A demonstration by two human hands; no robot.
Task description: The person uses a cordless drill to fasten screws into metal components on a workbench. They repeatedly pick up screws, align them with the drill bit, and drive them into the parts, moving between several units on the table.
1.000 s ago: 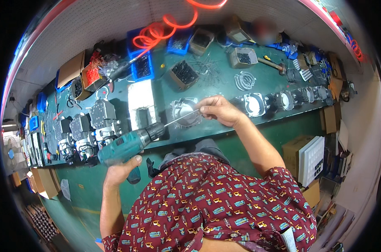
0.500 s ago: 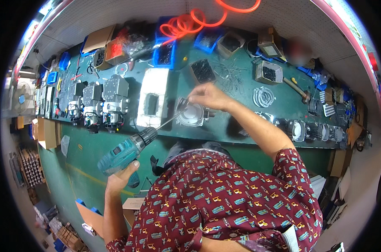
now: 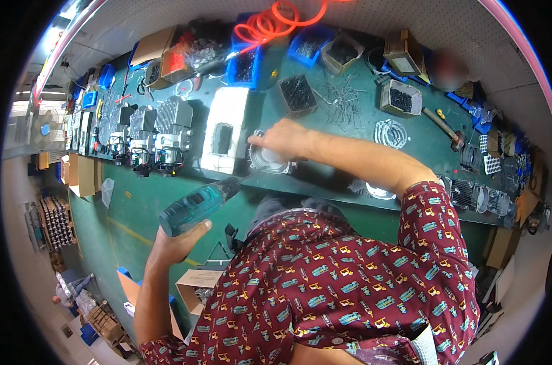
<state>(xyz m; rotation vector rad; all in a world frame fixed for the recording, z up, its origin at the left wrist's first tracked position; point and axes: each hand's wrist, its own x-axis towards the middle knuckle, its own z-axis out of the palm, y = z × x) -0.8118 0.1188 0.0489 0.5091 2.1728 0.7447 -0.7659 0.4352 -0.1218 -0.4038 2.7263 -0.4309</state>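
Observation:
My left hand (image 3: 181, 242) is wrapped round the handle of a teal and black cordless drill (image 3: 194, 207), held just in front of the bench edge. Its dark chuck and thin bit point right, towards a round grey metal housing (image 3: 265, 159) lying near that edge. Over the back of the housing is my right hand (image 3: 280, 140), its fingers bent down onto the rim; most of the fingertips are hidden. Left of the housing lies a white foam block (image 3: 212, 146) with a rectangular hole.
Several assembled motor units (image 3: 174, 125) stand on the left of the green bench. An open box of black parts (image 3: 297, 95), loose long screws (image 3: 344, 106) and metal rings (image 3: 390, 134) lie beyond my right arm. A hammer (image 3: 443, 126) is further right. A red coiled hose (image 3: 270, 27) hangs above.
My right hand has left the drill bit's tip and come down over the housing, its fingers reaching the rim. The drill has drawn back slightly, and its bit has dropped lower.

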